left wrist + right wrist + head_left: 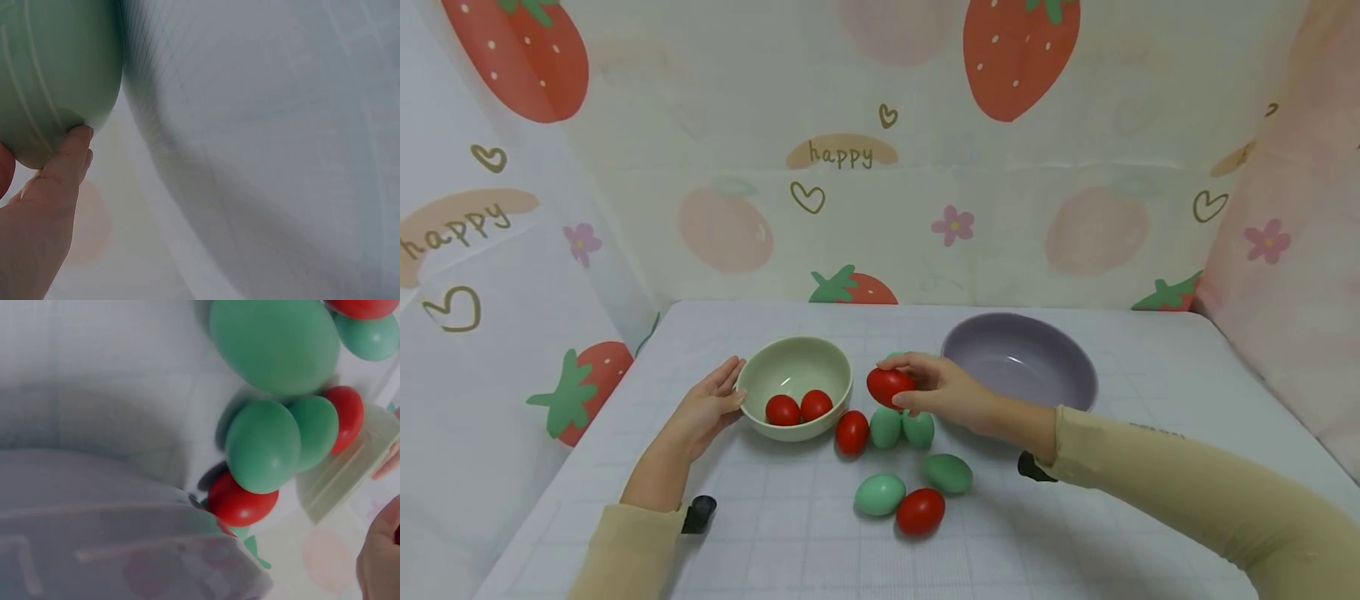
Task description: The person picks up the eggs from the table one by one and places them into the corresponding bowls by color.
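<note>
My left hand [703, 412] rests against the left side of a pale green bowl [838, 367]. In the left wrist view its extended fingers [69, 153] touch the bowl's outer wall. Two red eggs [783, 410] lie inside the bowl. Above the table, right of this bowl, my right hand [951, 392] pinches another red egg [889, 387] between thumb and fingers. Under and around it lie green eggs [886, 427] and a red egg [852, 433] beside the bowl. The right wrist view shows a red egg [242, 501] behind a green egg [262, 445].
A larger purple bowl [1078, 375] stands at the right, partly behind my right hand and forearm. Closer to me are two green eggs [947, 473] and a red egg [921, 512] on the white table [760, 533]. A patterned cloth [1015, 192] hangs behind the table.
</note>
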A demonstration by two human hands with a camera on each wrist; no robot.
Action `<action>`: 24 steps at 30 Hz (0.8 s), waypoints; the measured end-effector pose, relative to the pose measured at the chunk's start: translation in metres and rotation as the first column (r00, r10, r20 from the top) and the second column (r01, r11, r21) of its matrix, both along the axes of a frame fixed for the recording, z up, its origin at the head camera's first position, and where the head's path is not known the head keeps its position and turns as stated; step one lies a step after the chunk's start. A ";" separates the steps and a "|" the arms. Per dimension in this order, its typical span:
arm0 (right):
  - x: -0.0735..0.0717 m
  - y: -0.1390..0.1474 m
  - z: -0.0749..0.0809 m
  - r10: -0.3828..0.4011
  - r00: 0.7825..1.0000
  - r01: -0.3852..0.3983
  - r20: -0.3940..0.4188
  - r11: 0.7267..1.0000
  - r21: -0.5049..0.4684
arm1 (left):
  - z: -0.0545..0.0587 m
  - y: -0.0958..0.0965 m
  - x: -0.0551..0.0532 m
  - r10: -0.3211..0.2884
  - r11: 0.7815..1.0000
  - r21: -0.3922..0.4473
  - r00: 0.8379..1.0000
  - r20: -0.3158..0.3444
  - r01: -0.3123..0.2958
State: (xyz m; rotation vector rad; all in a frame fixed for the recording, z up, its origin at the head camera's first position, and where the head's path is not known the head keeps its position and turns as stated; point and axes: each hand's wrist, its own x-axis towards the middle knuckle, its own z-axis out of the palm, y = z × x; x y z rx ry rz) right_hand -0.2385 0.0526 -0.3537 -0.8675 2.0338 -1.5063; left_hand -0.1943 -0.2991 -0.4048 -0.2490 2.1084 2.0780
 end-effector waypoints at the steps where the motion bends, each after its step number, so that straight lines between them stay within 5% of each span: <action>1: 0.000 -0.001 0.001 0.008 1.000 -0.008 0.006 1.000 0.001 | 0.000 0.000 0.000 -0.001 1.000 -0.003 1.000 -0.002 0.001; 14: 0.002 -0.011 0.005 0.146 0.989 -0.146 0.013 0.989 -0.005 | 0.001 0.002 0.002 0.007 1.000 -0.002 1.000 -0.001 -0.007; 24: 0.004 -0.016 0.005 0.126 0.990 -0.128 0.056 0.991 0.033 | -0.001 -0.001 0.001 0.016 1.000 0.005 1.000 0.001 -0.016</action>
